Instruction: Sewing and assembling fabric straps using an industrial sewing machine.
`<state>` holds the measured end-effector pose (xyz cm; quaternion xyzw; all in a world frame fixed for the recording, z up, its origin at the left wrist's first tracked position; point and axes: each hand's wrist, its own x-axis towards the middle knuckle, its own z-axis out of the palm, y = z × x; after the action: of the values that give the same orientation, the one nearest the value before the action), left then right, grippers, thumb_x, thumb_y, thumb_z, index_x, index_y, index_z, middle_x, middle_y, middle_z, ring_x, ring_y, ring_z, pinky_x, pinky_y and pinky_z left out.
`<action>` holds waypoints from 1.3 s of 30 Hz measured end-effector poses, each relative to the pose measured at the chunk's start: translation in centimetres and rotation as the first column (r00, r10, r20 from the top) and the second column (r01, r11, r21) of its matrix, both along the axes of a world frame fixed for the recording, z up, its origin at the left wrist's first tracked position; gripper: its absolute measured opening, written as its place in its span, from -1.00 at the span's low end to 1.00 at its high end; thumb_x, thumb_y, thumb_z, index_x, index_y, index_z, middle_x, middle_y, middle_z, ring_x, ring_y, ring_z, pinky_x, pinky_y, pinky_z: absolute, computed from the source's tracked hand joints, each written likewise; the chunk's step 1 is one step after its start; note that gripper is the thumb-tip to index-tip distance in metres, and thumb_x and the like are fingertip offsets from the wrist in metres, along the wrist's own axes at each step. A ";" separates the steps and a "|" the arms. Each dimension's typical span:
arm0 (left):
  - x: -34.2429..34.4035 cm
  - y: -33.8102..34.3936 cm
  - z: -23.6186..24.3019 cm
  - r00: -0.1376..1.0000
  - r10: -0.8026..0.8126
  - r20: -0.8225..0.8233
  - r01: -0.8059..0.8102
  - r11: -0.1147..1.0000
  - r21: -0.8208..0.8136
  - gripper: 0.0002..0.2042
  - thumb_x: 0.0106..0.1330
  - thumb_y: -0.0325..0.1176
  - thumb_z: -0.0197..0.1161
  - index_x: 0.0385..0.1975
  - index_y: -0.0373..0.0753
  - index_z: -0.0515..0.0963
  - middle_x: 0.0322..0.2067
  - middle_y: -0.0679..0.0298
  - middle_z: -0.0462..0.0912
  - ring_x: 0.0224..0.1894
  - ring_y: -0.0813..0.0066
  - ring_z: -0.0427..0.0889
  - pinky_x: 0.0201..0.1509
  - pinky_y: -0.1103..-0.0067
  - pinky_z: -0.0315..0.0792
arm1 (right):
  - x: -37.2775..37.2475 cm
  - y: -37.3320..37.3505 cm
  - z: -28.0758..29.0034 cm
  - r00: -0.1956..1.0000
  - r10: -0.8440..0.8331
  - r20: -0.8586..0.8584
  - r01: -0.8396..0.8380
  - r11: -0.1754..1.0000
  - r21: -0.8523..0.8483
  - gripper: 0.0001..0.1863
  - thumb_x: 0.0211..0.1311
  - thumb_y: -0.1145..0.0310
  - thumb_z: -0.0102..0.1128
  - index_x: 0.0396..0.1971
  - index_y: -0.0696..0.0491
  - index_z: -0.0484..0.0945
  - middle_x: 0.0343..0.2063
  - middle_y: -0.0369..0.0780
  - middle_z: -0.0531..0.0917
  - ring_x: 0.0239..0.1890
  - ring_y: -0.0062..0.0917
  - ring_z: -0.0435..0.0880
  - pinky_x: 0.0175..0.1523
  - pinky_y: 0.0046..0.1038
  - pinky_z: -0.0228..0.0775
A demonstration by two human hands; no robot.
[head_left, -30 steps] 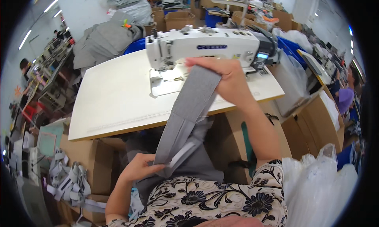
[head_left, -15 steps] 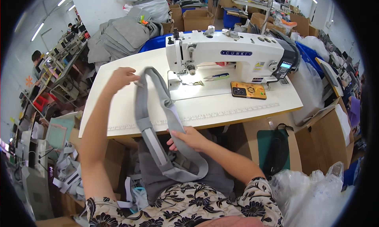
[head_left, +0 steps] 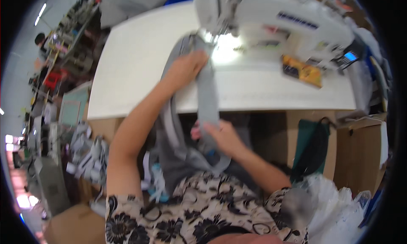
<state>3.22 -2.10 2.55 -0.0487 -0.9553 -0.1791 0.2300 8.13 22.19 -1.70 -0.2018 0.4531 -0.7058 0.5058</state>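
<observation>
My left hand (head_left: 190, 68) is closed on the upper end of a long looped grey strap (head_left: 207, 95), just in front of the needle and presser foot (head_left: 215, 30) of a white sewing machine (head_left: 271, 15). Lower down, at the table's front edge, my right hand (head_left: 218, 133) grips the strap's straight length. The rest of the loop, with a pale inner strip, hangs toward my lap. The picture is blurred, so where the strap meets the presser foot is unclear.
The white table (head_left: 127, 66) holds an orange-yellow phone (head_left: 302, 71) on the right. Below are cardboard boxes (head_left: 358, 159), a black pouch (head_left: 313, 150), grey scraps (head_left: 87, 163) and white plastic bags (head_left: 335, 206). A co-worker (head_left: 41, 44) is at the far left.
My left hand has moved right and up to the needle area, taking the strap loop with it. My right hand is still lower on the strap. The view has shifted and blurred.
</observation>
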 end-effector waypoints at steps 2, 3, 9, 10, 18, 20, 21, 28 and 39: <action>-1.1 0.8 1.8 0.997 0.050 0.051 -0.054 0.994 0.098 -0.76 0.34 -0.26 0.13 -0.11 -0.23 0.58 -0.20 0.08 0.65 -0.17 0.08 0.63 -0.08 0.39 0.51 | -0.5 0.7 0.8 0.990 -0.043 0.133 0.038 0.998 0.040 -0.57 0.44 0.22 -0.06 0.05 0.29 0.41 -0.16 0.00 0.65 -0.18 -0.33 0.70 -0.09 -0.38 0.56; -1.4 0.9 2.4 0.991 0.086 0.104 -0.098 0.988 0.122 -0.76 0.33 -0.26 0.14 -0.13 -0.24 0.58 -0.27 0.09 0.67 -0.22 0.07 0.65 -0.12 0.40 0.52 | -0.9 0.9 0.9 0.971 -0.076 0.225 0.066 0.997 0.052 -0.56 0.44 0.20 -0.05 0.05 0.30 0.40 -0.16 0.00 0.65 -0.18 -0.32 0.70 -0.09 -0.37 0.56; 3.8 2.8 3.2 0.984 0.175 0.047 -0.181 0.961 0.209 -0.78 0.28 -0.36 0.23 -0.11 -0.25 0.62 -0.28 0.12 0.70 -0.26 0.20 0.67 -0.13 0.54 0.53 | -1.0 1.1 0.9 0.943 -0.057 0.327 0.041 0.998 0.056 -0.54 0.45 0.17 -0.08 0.06 0.29 0.38 -0.19 0.02 0.63 -0.23 -0.29 0.70 -0.11 -0.31 0.59; 4.3 3.2 2.7 0.982 0.182 0.049 -0.188 0.959 0.213 -0.78 0.28 -0.36 0.23 -0.11 -0.25 0.62 -0.28 0.12 0.70 -0.26 0.20 0.67 -0.13 0.54 0.53 | -0.8 1.1 0.9 0.943 -0.052 0.327 0.033 0.998 0.061 -0.54 0.45 0.17 -0.08 0.06 0.29 0.38 -0.19 0.02 0.63 -0.23 -0.29 0.70 -0.11 -0.31 0.59; 3.3 4.3 0.7 0.986 -0.021 -0.166 0.010 0.998 -0.067 -0.84 0.21 -0.41 0.23 -0.25 -0.25 0.66 -0.20 0.23 0.67 -0.12 0.26 0.58 -0.03 0.45 0.48 | 0.0 1.4 0.3 0.919 0.049 0.392 -0.068 0.997 0.034 -0.53 0.44 0.19 -0.07 0.04 0.35 0.39 -0.15 0.07 0.62 -0.15 -0.24 0.69 -0.01 -0.30 0.56; 3.4 4.2 0.7 0.987 -0.032 -0.156 0.019 0.996 -0.085 -0.84 0.20 -0.41 0.24 -0.26 -0.24 0.66 -0.20 0.25 0.66 -0.12 0.28 0.57 -0.02 0.44 0.48 | 0.0 1.3 0.2 0.932 0.046 0.359 -0.067 0.997 0.047 -0.54 0.44 0.19 -0.08 0.04 0.33 0.39 -0.17 0.04 0.63 -0.15 -0.25 0.69 -0.01 -0.29 0.55; 3.5 4.2 0.7 0.989 -0.041 -0.145 0.026 0.994 -0.107 -0.84 0.20 -0.41 0.24 -0.26 -0.24 0.66 -0.20 0.27 0.65 -0.12 0.29 0.56 -0.01 0.44 0.47 | 0.0 1.2 0.1 0.944 0.045 0.326 -0.067 0.996 0.056 -0.55 0.45 0.19 -0.09 0.04 0.31 0.39 -0.19 0.01 0.64 -0.16 -0.26 0.69 -0.01 -0.29 0.55; 3.1 3.9 0.7 0.988 -0.071 -0.137 0.061 0.996 -0.070 -0.77 0.18 -0.42 0.29 -0.15 -0.16 0.65 -0.25 0.26 0.67 -0.07 0.27 0.56 -0.01 0.44 0.47 | -0.1 1.2 -0.5 0.976 0.102 0.190 -0.107 0.994 0.020 -0.55 0.46 0.19 -0.10 0.04 0.33 0.39 -0.14 0.01 0.64 -0.09 -0.31 0.67 0.06 -0.32 0.50; 4.0 4.2 0.0 0.992 -0.039 -0.121 0.013 0.978 -0.207 -0.45 0.24 -0.40 0.26 0.22 -0.34 0.26 -0.10 0.27 0.68 -0.01 0.24 0.59 0.15 0.30 0.39 | -8.1 0.6 6.6 -0.229 -0.118 -0.966 0.285 0.941 -0.182 -0.75 0.07 0.45 0.24 -0.19 0.01 0.64 -0.34 -0.30 0.67 -0.29 -0.47 0.62 -0.27 -0.43 0.50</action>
<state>7.22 2.10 2.52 -0.0958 -0.9518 -0.0790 0.2804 -0.02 22.77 4.95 -0.5645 0.7395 -0.3396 -0.1385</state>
